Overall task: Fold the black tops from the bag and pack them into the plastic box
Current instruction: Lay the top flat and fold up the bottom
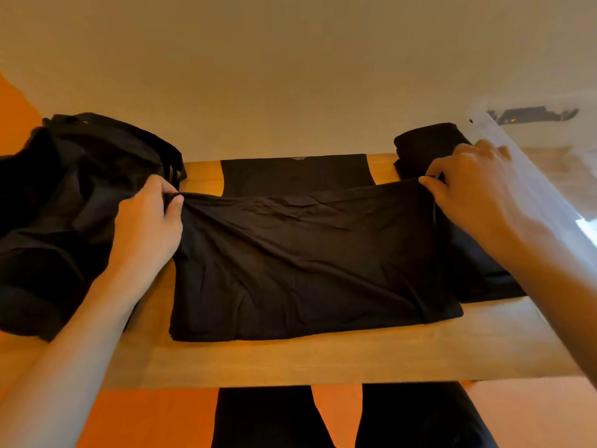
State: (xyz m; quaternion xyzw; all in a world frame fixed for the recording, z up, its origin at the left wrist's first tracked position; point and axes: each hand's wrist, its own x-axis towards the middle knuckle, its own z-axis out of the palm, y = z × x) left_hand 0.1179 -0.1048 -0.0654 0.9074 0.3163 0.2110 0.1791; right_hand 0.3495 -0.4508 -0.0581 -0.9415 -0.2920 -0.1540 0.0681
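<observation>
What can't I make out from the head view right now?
Head view:
Bag: dark fabric folds hide its contents; remaining tops uncountable.
Plastic box: cut off by the right edge; inside blurred through its wall.
Folded pile: partly behind the right hand; count unclear.
Print on the black top: too small.

Bare forearms (64,350) run to frame edge behind left hand (151,218) and right hand (468,185). Black trousers (268,418) on both legs, below the table (290,360) edge.

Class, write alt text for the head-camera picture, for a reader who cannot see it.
The left hand and right hand pinch the far corners of a black top on a wooden table. A black bag lies left, a clear plastic box right.
</observation>
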